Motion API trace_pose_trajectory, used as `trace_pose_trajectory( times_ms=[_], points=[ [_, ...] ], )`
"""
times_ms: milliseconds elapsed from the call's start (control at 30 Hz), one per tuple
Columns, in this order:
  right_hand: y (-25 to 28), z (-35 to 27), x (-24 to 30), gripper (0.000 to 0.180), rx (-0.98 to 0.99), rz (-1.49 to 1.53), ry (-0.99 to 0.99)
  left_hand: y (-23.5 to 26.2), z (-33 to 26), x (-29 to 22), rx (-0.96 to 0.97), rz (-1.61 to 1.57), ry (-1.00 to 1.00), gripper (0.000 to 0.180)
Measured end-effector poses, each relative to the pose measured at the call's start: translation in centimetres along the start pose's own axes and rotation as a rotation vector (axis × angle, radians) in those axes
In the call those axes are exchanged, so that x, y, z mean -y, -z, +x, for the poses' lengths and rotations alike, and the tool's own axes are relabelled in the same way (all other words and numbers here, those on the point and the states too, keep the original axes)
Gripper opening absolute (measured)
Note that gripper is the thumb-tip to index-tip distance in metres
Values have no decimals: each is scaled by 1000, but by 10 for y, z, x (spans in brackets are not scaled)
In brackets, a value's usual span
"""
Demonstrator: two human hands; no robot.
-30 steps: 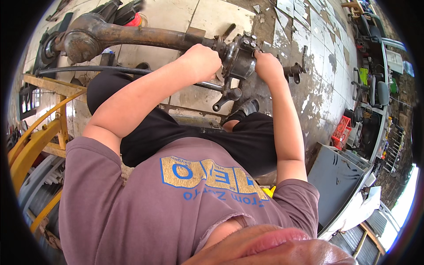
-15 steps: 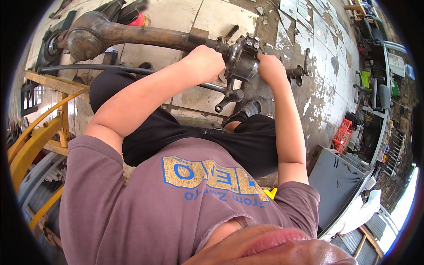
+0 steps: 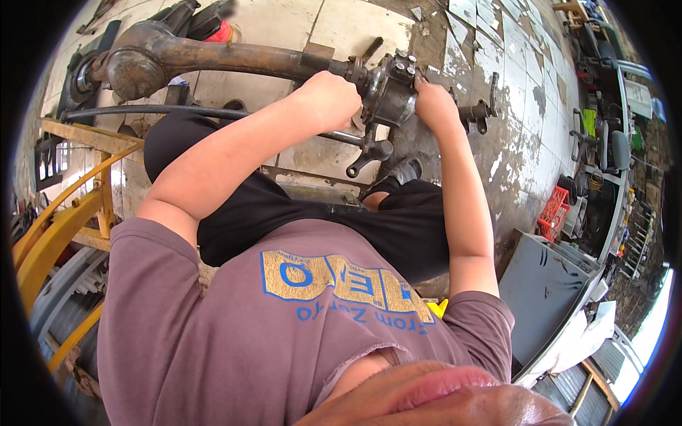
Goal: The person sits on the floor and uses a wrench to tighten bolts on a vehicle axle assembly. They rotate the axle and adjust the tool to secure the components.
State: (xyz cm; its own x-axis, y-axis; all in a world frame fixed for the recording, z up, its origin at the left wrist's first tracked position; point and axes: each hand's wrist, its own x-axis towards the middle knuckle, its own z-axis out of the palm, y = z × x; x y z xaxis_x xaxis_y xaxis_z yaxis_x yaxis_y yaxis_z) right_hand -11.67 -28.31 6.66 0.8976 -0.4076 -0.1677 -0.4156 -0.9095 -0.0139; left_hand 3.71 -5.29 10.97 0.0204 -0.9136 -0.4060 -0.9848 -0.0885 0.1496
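A rusty vehicle axle (image 3: 241,59) lies across the floor in front of me, its round differential housing (image 3: 138,71) at the far left. At its right end sits a dark, greasy steering knuckle (image 3: 393,99) with several bolt heads on top and an arm with an eye below. My left hand (image 3: 332,101) is closed like a fist beside the axle tube, just left of the knuckle; what it grips is hidden. Against the knuckle's right side, my right hand (image 3: 435,105) has its fingers bent and pressed together, their tips partly hidden. A long rod (image 3: 206,111) runs below the axle.
A yellow frame (image 3: 74,213) stands at the left. To the right are a grey metal cabinet (image 3: 540,291), a red crate (image 3: 552,213) and a cluttered bench (image 3: 616,206). A dark metal shaft part (image 3: 477,113) projects right of my right hand. Worn tiles (image 3: 522,135) cover the floor.
My right hand has shifted slightly up along the knuckle's right side. The left hand and the axle stay almost where they were.
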Motion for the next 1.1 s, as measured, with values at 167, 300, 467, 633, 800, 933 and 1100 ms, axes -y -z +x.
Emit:
trace_pose_trajectory(
  times_ms=[167,300,467,633,800,933,1100],
  points=[
    [14,2,8,31,168,-34,-60,-2,1,1,7,14,3,39],
    [10,8,4,32,200,-57,-36,1,-1,4,6,-13,7,40],
    [7,5,2,32,132,-35,-5,-2,-1,6,-7,-20,3,39],
    [12,2,5,35,150,-19,-35,-3,-4,3,-68,-38,9,25],
    [18,3,9,37,220,-66,-53,0,-1,2,17,-11,12,37],
    [-7,3,-4,37,62,-2,-51,0,-1,1,11,-19,0,36],
    [4,6,-1,40,78,104,-135,5,-4,0,9,-4,12,33]
  ],
)
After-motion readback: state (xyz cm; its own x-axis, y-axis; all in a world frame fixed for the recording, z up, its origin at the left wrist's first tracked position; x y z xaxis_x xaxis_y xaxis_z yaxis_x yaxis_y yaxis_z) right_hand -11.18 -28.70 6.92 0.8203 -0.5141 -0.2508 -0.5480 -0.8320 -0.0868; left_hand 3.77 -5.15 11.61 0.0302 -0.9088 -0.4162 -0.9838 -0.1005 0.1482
